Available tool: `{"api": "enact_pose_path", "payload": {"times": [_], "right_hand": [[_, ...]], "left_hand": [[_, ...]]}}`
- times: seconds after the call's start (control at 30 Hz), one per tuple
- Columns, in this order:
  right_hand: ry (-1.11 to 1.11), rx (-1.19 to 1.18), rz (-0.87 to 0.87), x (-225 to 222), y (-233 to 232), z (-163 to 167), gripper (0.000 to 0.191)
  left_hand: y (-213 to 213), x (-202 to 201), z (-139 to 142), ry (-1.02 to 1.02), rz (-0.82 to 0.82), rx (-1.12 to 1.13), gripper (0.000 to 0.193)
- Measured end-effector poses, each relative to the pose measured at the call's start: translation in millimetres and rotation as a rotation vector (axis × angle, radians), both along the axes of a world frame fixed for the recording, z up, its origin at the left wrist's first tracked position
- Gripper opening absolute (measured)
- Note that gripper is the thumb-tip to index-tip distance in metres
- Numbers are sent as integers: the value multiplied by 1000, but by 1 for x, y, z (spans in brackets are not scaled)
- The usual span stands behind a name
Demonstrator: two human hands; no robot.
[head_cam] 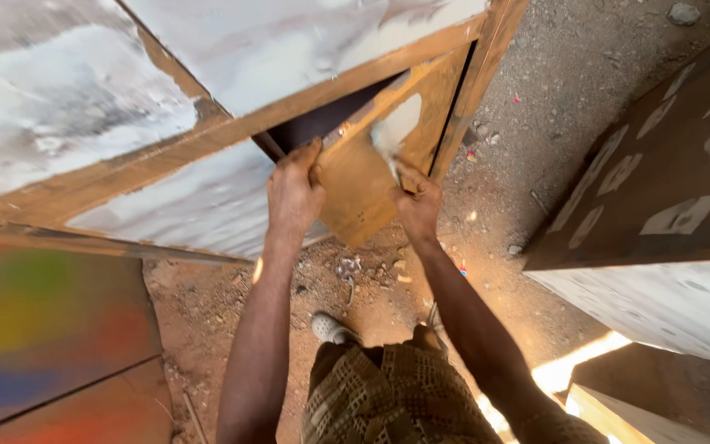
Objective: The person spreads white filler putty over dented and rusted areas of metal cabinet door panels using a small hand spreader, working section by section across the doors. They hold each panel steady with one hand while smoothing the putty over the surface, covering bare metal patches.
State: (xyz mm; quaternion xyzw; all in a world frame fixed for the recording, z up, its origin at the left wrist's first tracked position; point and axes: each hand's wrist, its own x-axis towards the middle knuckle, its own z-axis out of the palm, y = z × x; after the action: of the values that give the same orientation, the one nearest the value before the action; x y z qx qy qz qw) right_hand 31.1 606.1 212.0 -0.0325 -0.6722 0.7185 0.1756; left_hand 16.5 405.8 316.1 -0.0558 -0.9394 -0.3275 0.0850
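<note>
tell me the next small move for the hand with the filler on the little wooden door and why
Probably drag the right hand down across the small door panel: the white filler patch covers only its upper part, while the left hand steadies the panel's edge.

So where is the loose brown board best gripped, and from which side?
Probably by its two side edges, from below. The brown board tilts with its lower corner hanging free, and the left hand and right hand already clamp opposite edges.

Open-air carpentry yard, bare dirt ground (527, 131) strewn with debris, filler-smeared wooden cabinet panels (232, 49), stacked boards (659, 173)
</note>
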Motion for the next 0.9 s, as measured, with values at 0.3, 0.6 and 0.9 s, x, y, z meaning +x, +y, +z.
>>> {"api": "enact_pose_path", "payload": {"times": [0.3, 0.6, 0.9], "right_hand": [[-47, -259, -229, -39, 49, 1, 51], [156, 96, -319, -60, 22, 29, 48], [339, -54, -63, 22, -30, 28, 56]], "left_hand": [[-5, -4, 12, -1, -21, 14, 43], [-6, -9, 4, -49, -16, -4, 44], [-16, -7, 12, 19, -100, 122, 40]]}}
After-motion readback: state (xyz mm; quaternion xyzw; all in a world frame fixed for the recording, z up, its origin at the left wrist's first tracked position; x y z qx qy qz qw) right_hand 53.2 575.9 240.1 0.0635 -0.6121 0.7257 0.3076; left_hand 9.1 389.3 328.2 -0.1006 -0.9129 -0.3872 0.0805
